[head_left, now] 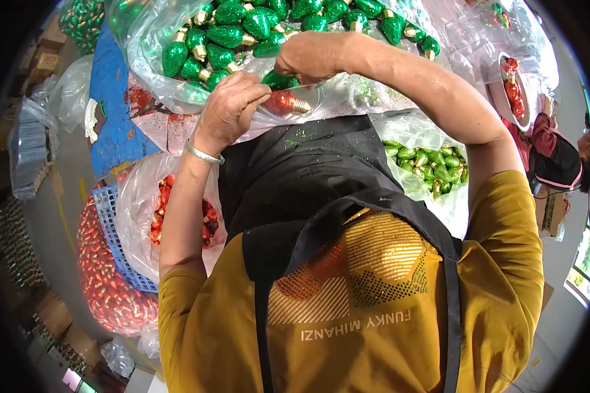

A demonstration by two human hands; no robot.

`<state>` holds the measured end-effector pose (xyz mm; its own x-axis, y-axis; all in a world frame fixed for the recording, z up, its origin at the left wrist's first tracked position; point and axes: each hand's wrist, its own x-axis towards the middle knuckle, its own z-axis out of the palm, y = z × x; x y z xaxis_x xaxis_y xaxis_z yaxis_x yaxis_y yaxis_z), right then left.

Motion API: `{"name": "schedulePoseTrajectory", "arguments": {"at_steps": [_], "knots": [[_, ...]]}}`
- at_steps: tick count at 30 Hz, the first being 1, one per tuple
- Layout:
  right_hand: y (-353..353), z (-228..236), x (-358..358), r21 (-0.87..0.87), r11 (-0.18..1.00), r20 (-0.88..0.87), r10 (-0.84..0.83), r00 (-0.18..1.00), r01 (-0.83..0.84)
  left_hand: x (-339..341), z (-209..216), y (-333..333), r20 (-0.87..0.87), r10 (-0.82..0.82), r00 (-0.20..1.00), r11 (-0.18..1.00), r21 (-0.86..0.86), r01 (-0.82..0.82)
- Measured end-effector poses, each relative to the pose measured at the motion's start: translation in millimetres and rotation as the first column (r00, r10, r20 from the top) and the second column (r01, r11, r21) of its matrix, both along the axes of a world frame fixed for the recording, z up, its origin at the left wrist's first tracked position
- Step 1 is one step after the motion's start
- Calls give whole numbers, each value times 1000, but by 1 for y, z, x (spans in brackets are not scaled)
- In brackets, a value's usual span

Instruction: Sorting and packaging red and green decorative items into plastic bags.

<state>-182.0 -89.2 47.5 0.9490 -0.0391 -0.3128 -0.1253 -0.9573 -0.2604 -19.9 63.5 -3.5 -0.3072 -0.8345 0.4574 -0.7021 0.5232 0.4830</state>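
My left hand (233,108) pinches the edge of a small clear plastic bag (314,97). A red glitter bulb ornament (283,103) with a gold screw cap lies in that bag, its cap pointing right. Just above it, my right hand (313,57) curls down around a green glitter bulb ornament (278,80) at the bag's mouth; the fingertips are partly hidden. Beyond both hands, several loose green bulb ornaments (226,35) with gold caps lie in a large clear plastic sack (154,39).
On my left sit a sack of red ornaments (210,223), a blue plastic crate (115,229) and a bulging bag of red ornaments (108,288). Light green ornaments (439,167) fill a bag on my right. Past it are an oval white container (498,85) and another person (557,154).
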Motion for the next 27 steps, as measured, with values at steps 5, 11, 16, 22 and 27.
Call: {"name": "schedulePoseTrajectory", "arguments": {"at_steps": [5,11,16,22,27], "knots": [[-6,2,-5,92,996,31,-22,999,19,1,-1,0,-20,-4,1000,1000,-18,3],[-14,-18,-10,237,968,-208,-36,978,86,1,-2,1,-14,-20,1000,1000,-19,20],[-17,-23,-8,224,974,-180,11,984,30,2,-3,0,-10,-23,1000,1000,-10,23],[-21,-29,-5,350,923,-216,-86,973,159,4,-2,-5,-17,-32,999,999,30,33],[-18,-34,-6,368,930,30,0,1000,-11,2,-3,-2,-51,-20,998,999,43,22]]}}
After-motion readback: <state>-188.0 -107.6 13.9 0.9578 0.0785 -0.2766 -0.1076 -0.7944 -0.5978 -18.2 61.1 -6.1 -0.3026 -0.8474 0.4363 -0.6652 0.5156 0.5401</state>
